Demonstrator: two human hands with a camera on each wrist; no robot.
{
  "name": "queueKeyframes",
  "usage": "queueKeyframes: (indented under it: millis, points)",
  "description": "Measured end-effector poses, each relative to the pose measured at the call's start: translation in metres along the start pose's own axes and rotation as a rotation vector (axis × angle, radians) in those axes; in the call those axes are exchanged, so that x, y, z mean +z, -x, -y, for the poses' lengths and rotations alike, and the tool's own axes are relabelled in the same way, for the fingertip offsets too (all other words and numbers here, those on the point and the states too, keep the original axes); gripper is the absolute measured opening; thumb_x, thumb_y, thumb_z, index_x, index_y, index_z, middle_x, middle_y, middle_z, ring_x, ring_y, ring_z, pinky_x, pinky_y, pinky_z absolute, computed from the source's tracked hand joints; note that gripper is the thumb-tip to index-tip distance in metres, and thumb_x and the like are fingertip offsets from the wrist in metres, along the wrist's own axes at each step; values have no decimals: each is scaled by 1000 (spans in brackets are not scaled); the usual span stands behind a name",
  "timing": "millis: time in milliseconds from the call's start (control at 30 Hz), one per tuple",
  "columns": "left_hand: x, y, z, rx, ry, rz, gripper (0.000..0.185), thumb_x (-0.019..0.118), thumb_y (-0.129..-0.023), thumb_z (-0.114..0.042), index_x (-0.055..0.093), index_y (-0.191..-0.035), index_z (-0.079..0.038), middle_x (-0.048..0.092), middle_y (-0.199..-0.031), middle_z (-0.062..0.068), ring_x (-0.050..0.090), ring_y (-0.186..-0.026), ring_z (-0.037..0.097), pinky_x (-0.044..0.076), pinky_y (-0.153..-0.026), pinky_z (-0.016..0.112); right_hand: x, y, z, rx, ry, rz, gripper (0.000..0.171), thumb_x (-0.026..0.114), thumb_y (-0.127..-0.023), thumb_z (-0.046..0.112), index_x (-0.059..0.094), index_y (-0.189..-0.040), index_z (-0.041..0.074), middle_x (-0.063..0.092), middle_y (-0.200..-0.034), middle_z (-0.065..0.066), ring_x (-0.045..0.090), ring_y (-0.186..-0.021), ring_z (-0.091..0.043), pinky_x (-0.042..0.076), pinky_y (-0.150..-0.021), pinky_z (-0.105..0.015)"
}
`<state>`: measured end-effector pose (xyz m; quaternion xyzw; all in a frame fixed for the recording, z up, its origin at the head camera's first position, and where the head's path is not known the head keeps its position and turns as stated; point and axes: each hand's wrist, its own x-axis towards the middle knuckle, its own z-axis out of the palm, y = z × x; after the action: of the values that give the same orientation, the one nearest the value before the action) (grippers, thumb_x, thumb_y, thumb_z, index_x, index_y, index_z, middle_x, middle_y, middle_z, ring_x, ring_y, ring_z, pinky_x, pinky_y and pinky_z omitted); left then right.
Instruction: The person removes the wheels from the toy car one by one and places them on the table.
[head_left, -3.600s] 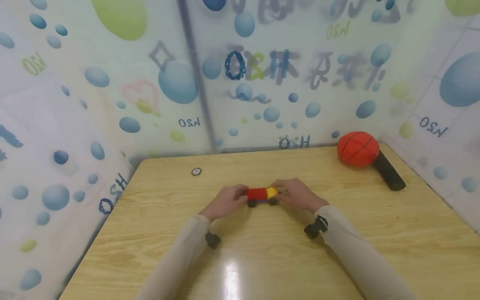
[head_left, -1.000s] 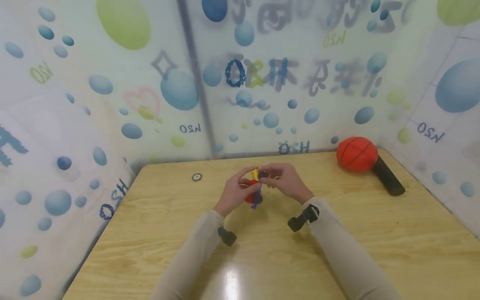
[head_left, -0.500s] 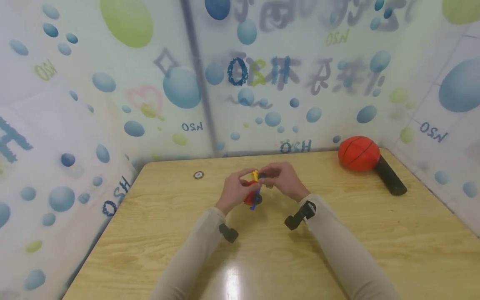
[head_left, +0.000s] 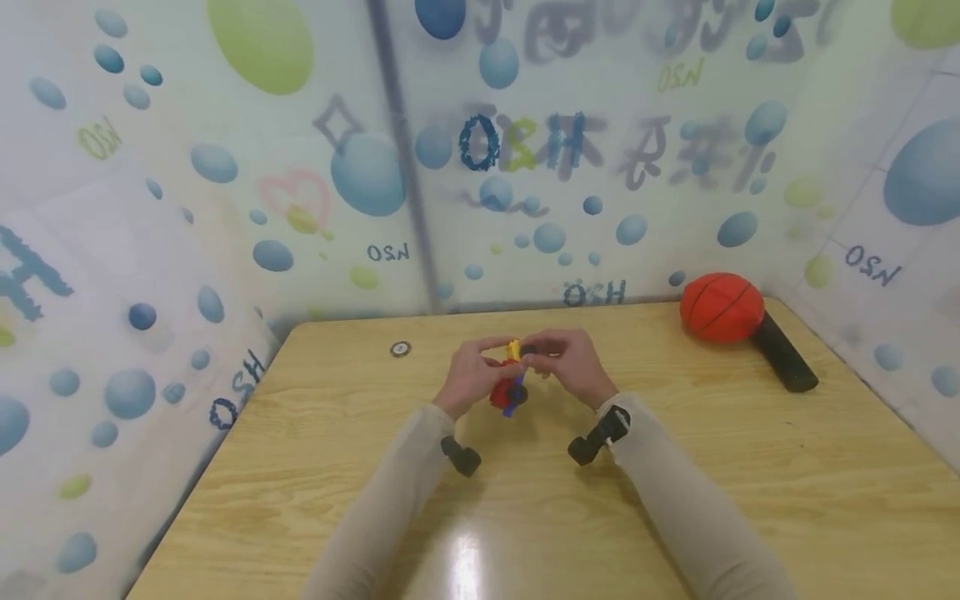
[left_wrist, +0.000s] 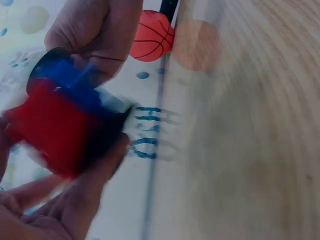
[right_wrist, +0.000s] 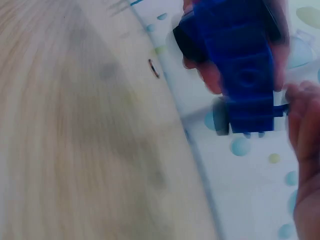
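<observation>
My left hand (head_left: 467,377) grips a small toy truck (head_left: 501,393) with a red body, a yellow cab (head_left: 513,349) and a blue chassis. The truck is tipped up, cab end on top and underside facing right. Thumb and fingers of my right hand (head_left: 576,364) pinch a black wheel (head_left: 528,350) at the cab end. Dark and blurred in the right wrist view, the blue underside (right_wrist: 245,70) has a short axle stub (right_wrist: 281,110) right at my right fingertips. In the left wrist view the red body (left_wrist: 52,130) lies between my left thumb and fingers.
A red ball (head_left: 722,308) with black seam lines lies at the back right, a black cylindrical handle (head_left: 783,350) beside it. A small round disc (head_left: 401,349) is at the back left of the wooden table (head_left: 337,450). Printed walls enclose the table.
Earlier the truck stood on its wheels between both hands; it has since been raised and tipped up, cab end on top. Over the last second the hands have barely moved.
</observation>
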<state>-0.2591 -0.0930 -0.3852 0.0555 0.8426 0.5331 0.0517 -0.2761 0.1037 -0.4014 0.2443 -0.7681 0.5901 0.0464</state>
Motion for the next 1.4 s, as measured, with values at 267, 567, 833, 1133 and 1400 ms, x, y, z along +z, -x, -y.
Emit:
queueKeyframes:
  millis: [267, 567, 833, 1133, 1400]
  points:
    - [-18, 0, 18, -13, 4, -11, 48, 77, -89, -22, 63, -134, -24, 68, -121, 21, 70, -104, 29, 62, -75, 34, -6, -12, 8, 48, 44, 78, 20, 72, -93, 17, 74, -110, 8, 70, -91, -10, 68, -69, -23, 59, -65, -43]
    - [-22, 0, 29, 2, -46, 12, 50, 76, -90, -26, 59, -137, -29, 67, -121, 19, 67, -105, 27, 61, -77, 34, -28, -20, -17, 219, 3, 124, 33, 64, -96, 8, 64, -128, -3, 65, -127, -25, 73, -96, -36, 61, -87, -45]
    - [-18, 0, 28, 40, -30, 77, 48, 75, -90, -28, 59, -135, -33, 68, -121, 15, 67, -105, 24, 60, -76, 32, -54, -20, -45, 325, 178, 128, 33, 62, -94, 5, 64, -125, -6, 67, -119, -27, 75, -96, -33, 61, -87, -41]
    - [-16, 2, 26, 23, -44, 94, 47, 75, -91, -27, 59, -135, -34, 68, -121, 15, 67, -107, 25, 60, -79, 33, -81, -18, -60, 402, 435, 104, 36, 72, -85, 12, 70, -120, 2, 72, -115, -22, 69, -101, -29, 54, -85, -36]
    - [-18, 0, 24, 40, -43, 98, 48, 75, -91, -29, 58, -135, -34, 68, -123, 13, 66, -109, 24, 59, -79, 33, -98, -26, -67, 446, 514, 85, 39, 75, -78, 9, 71, -116, 1, 72, -112, -24, 68, -91, -26, 52, -70, -26]
